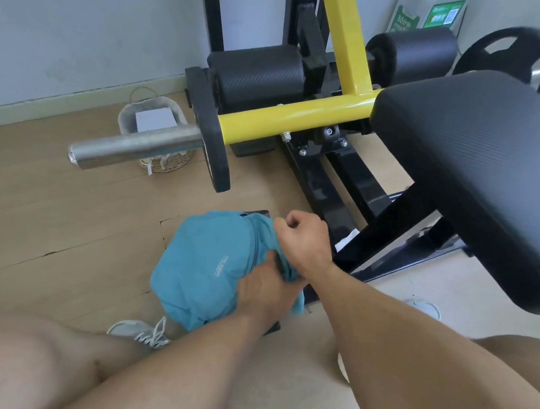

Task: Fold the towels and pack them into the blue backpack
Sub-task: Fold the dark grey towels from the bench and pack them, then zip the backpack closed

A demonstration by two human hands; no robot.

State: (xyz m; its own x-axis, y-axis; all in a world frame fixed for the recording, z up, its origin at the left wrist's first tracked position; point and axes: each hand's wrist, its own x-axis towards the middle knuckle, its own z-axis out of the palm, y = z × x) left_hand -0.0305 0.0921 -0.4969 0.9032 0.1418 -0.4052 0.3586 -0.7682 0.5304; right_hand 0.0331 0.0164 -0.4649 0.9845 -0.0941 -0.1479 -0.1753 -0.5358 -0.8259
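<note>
1. The blue backpack is seen on the floor at lower centre of the frame, bulging and rounded.
2. Its upper edge is pinched in the curled fingers of the right hand.
3. The left hand is pressed against the zip line; whether anything is pinched there cannot be told.
4. No towels are visible outside, so packing is judged nearly finished, with closing apparently left.

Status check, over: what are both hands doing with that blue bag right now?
Right hand gripping blue backpack fabric at its top. Left hand pressed at the zipper opening. No towels visible. Gym machine frame close behind.
</note>
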